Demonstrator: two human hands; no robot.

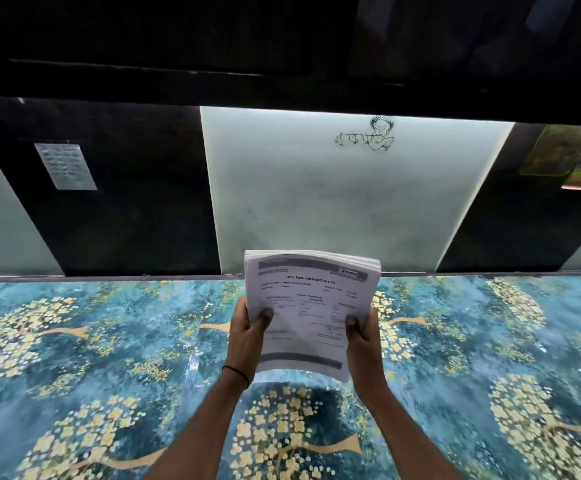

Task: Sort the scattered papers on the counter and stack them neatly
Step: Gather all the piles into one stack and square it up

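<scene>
A thick stack of white printed papers (308,306) is held up above the counter (91,358), tilted toward me, its sheets roughly aligned and its top edge bowed. My left hand (247,332) grips the stack's left edge with the thumb on the top sheet. My right hand (360,336) grips the right edge the same way. A thin black band circles my left wrist. The top sheet shows a printed form with a dark header and footer bar.
The counter has a glossy blue surface with yellow flower and tree patterns. Behind it stand black and pale frosted wall panels (334,202); one bears a line drawing (368,133). A small paper notice (65,166) hangs on the left black panel. Coloured pictures (573,157) hang at the far right.
</scene>
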